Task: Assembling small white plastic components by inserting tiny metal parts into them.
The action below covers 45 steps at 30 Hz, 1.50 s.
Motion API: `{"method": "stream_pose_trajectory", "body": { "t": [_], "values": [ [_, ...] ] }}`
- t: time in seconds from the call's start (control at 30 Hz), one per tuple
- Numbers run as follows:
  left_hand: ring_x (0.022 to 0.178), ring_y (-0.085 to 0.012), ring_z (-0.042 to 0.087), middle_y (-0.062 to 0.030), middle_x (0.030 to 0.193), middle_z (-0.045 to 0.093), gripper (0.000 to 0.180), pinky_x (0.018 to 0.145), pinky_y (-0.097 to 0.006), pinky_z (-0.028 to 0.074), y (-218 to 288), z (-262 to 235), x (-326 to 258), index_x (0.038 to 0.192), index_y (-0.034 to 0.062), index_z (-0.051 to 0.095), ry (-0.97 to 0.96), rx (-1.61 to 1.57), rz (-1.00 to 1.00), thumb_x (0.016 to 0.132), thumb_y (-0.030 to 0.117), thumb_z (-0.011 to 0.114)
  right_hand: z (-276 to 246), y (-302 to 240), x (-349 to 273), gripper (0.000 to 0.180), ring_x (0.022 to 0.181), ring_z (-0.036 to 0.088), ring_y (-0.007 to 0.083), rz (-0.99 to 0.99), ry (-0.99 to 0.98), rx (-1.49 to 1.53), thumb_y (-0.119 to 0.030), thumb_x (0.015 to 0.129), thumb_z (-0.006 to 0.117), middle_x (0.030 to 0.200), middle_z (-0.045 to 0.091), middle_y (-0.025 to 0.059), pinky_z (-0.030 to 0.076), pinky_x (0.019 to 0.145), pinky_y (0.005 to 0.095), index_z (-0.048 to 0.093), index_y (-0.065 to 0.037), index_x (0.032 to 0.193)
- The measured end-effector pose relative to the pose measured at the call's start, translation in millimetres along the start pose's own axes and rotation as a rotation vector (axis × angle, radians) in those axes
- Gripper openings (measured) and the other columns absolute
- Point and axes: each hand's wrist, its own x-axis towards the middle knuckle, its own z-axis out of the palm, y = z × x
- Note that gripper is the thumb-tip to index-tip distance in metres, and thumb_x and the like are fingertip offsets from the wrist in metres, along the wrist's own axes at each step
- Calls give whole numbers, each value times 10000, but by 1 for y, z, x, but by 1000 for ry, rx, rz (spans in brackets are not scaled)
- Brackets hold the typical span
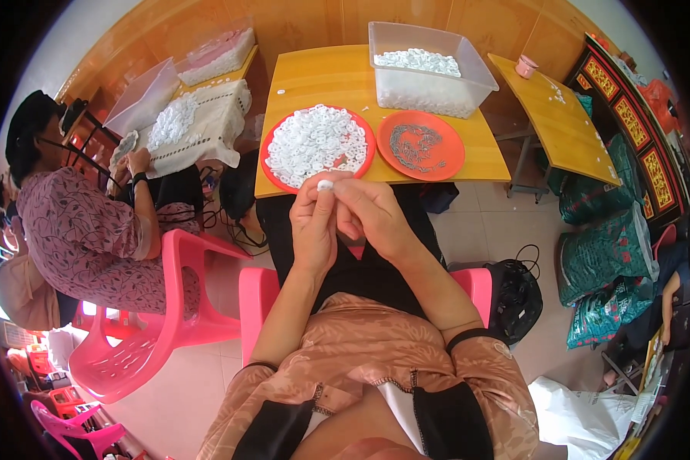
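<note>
Your hands (345,211) sit just short of the tabletop (330,77) edge, and straight ahead the red plate (272,149) of white rings and the orange plate (445,153) fill the near strip, with only a narrow gap between them. Behind the orange plate the clear bin (479,77) blocks the far right, while the far left of the tabletop lies bare. To your left, another person's pink chair (176,261) stands close beside your knee.

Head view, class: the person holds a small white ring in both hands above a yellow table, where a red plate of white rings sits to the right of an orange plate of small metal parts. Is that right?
Not quite. The head view shows the red plate of white rings to the left of the orange plate of metal parts, not the right. The rest stands: left hand and right hand hold a small white ring above the yellow table.
</note>
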Motion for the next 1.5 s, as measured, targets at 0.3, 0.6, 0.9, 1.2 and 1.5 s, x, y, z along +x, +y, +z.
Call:
{"method": "stream_pose_trajectory", "body": {
  "t": [0.3,0.6,0.9,1.2,1.5],
  "values": [
    [1014,-188,558,-161,1150,573,288,915,-314,432,8,10,-6,1144,13,529,-74,74,69,921,192,549,2,-14,-8,379,432,379,29,-72,33,-17,-219,964,444,479,462,-22,288,412,202,568,-8,674],
    [1013,-196,563,-165,1163,571,312,914,-324,434,7,11,-7,1145,14,531,-44,-50,-17,928,239,539,-1,-7,-10,344,417,343,33,-34,26,47,-226,969,415,486,458,-19,249,415,191,627,34,1048],
    [971,-173,578,-139,1164,578,307,876,-303,463,5,9,-2,1143,16,541,-6,-104,-67,932,238,534,2,-13,-4,427,450,406,39,-27,12,-7,-310,975,427,477,467,-9,320,446,209,568,-23,693],
    [1013,-182,564,-136,1153,580,309,903,-304,449,3,3,0,1148,16,550,6,-132,-58,928,233,539,2,-8,0,427,451,408,41,-6,14,11,-298,975,429,474,464,-11,325,449,207,579,-11,697],
    [991,-169,559,-128,1121,580,283,891,-292,444,7,5,2,1117,3,547,-36,-102,-25,933,217,532,0,-5,0,315,432,388,41,-48,-32,-5,-216,958,466,490,472,-10,295,416,201,612,17,804]
  ]
}}
